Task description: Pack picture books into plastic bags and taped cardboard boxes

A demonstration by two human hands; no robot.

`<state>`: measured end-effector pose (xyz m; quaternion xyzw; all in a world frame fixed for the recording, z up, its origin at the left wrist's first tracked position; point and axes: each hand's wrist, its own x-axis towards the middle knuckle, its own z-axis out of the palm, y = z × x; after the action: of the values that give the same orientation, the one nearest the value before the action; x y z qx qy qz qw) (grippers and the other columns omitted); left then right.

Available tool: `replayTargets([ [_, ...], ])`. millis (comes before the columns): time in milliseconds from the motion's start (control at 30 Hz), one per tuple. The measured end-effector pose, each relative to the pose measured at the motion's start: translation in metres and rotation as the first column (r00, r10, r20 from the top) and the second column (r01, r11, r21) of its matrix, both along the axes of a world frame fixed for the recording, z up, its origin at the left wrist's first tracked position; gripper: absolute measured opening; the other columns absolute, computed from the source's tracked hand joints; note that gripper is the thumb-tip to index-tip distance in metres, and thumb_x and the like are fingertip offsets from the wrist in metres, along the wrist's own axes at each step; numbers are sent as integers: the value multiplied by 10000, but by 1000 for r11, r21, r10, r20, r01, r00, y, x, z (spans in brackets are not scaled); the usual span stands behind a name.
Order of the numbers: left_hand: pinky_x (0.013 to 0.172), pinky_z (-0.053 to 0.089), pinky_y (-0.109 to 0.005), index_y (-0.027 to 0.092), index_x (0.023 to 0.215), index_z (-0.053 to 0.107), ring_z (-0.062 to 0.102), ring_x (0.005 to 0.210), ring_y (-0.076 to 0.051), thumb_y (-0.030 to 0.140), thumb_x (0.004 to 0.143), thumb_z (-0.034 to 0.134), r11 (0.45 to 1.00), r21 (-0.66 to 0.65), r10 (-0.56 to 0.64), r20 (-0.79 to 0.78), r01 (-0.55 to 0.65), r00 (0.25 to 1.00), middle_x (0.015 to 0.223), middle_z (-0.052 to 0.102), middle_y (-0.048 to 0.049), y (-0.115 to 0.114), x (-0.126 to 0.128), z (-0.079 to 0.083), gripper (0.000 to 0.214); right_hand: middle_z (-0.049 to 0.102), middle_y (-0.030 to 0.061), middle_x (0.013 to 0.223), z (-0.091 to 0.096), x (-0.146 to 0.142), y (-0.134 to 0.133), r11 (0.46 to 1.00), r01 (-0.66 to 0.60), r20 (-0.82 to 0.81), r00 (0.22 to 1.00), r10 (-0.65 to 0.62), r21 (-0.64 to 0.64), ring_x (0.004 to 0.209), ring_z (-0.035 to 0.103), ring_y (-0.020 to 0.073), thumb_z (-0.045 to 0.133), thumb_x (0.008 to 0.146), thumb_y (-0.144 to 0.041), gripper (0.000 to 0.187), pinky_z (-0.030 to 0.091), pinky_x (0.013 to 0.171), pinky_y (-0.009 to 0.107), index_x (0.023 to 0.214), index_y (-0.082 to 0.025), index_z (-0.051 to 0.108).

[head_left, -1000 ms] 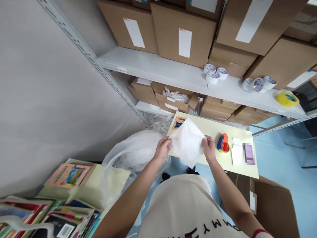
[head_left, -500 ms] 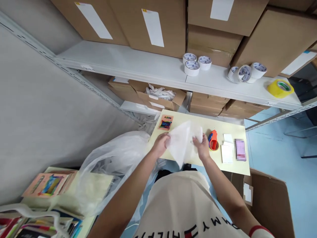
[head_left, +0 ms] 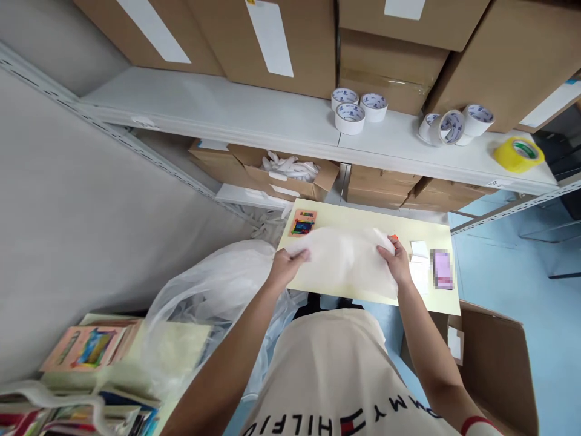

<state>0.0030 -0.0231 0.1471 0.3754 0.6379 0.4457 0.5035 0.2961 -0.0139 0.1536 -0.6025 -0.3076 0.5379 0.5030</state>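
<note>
A thin white translucent sheet (head_left: pixel 345 260) is stretched flat above the pale yellow table (head_left: pixel 426 229). My left hand (head_left: pixel 285 267) pinches its left edge. My right hand (head_left: pixel 398 261) grips its right edge. Both hands are closed on the sheet, which bulges slightly in the middle. A small colourful booklet (head_left: pixel 302 223) lies on the table just beyond the sheet's left end. An orange tape dispenser (head_left: pixel 394 238) is almost fully hidden behind my right hand. White slips (head_left: pixel 418 249) and a pink blurred item (head_left: pixel 441 269) lie to the right.
A large clear plastic bag (head_left: pixel 213 290) sits left of the table. Colourful books (head_left: pixel 82 348) are stacked at lower left. An open cardboard box (head_left: pixel 499 351) stands at lower right. White tape rolls (head_left: pixel 350 115) and a yellow roll (head_left: pixel 517 154) rest on the shelf (head_left: pixel 227 112).
The sheet hung folded and diagonal between my hands; now my hands have moved apart and it is spread wide and low over the table, covering the tape dispenser.
</note>
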Motion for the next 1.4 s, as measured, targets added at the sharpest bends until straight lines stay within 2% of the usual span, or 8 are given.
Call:
replayTargets([
  [200, 354, 389, -207, 174, 746, 607, 455, 338, -67, 447, 723, 611, 998, 66, 29, -200, -16, 979, 643, 650, 11, 15, -26, -5, 275, 643, -28, 748, -1, -3, -8, 996, 73, 37, 997, -75, 48, 578, 575, 143, 821, 568, -523, 606, 472, 531, 283, 1016, -242, 526],
  [367, 334, 362, -175, 186, 765, 569, 420, 308, -45, 405, 776, 551, 995, 95, -9, -243, 33, 970, 622, 627, 30, 22, -32, -12, 220, 565, -82, 710, -5, -9, -22, 971, 152, 166, 969, -183, 184, 489, 470, 87, 736, 705, -466, 433, 374, 493, 229, 925, -275, 416],
  [600, 391, 409, -212, 203, 1018, 540, 462, 337, -62, 463, 775, 554, 990, 94, -75, -274, 104, 959, 847, 693, -12, 17, -49, -58, 356, 631, 40, 808, -40, -10, -40, 977, -98, 565, 825, -26, 188, 635, 537, 160, 551, 843, -391, 179, 466, 627, 330, 829, -217, 594],
  [700, 502, 473, -240, 203, 1055, 546, 578, 451, -112, 426, 820, 524, 987, 11, -143, -426, 163, 893, 937, 716, -58, 11, -54, -90, 325, 662, 101, 958, -71, -16, -48, 975, -136, 696, 717, -24, 173, 814, 604, 214, 475, 881, -345, 242, 508, 733, 384, 939, -198, 659],
  [867, 783, 516, -320, 184, 1065, 581, 704, 863, -243, 315, 861, 498, 960, -141, -277, -603, 241, 748, 1025, 730, -129, 5, -50, -140, 257, 608, 144, 1150, -133, -30, -64, 983, -176, 798, 584, 151, -58, 733, 610, 186, 458, 860, -234, 356, 542, 785, 412, 1166, -161, 623],
  [1000, 846, 499, -362, 164, 1108, 592, 683, 989, -287, 281, 879, 491, 917, -258, -397, -647, 303, 651, 1085, 717, -159, 7, -44, -163, 276, 536, 171, 1283, -166, -32, -69, 935, -222, 836, 423, 349, -278, 1082, 587, 271, 496, 811, -140, 495, 502, 945, 439, 1304, -134, 548],
  [1300, 921, 476, -439, 123, 1268, 514, 588, 1151, -327, 271, 881, 518, 937, -276, -349, -718, 215, 602, 1230, 633, -192, 6, -42, -172, 414, 365, 205, 1498, -181, -33, -75, 894, -196, 862, 247, 442, -403, 1295, 421, 361, 524, 811, -174, 613, 389, 1037, 525, 1415, -132, 431],
  [1400, 1065, 379, -468, 100, 1309, 507, 474, 1297, -335, 269, 874, 530, 907, -162, -357, -786, 389, 504, 1352, 549, -214, -11, -43, -165, 467, 287, 182, 1562, -173, -39, -91, 904, -216, 893, 188, 410, -370, 1355, 363, 358, 487, 862, -224, 589, 361, 1046, 538, 1442, -165, 399],
])
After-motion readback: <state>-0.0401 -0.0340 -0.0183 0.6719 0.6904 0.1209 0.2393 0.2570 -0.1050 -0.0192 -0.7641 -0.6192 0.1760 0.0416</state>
